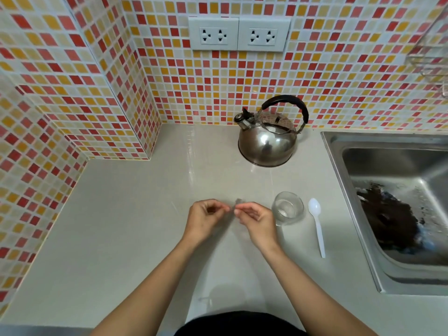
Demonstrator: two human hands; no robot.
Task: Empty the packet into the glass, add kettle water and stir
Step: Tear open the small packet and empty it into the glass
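Note:
My left hand and my right hand meet over the middle of the grey counter, fingertips pinched together. Between them is a small, blurred, greyish packet, mostly hidden by the fingers; both hands seem to grip it. Just right of my right hand stands a clear empty glass. A white plastic spoon lies on the counter right of the glass, bowl pointing away from me. A steel kettle with a black handle stands at the back near the tiled wall.
A steel sink fills the right side, with a dark mass in its basin. Mosaic-tiled walls close off the back and the left, with a protruding corner at back left. Two wall sockets sit above the kettle.

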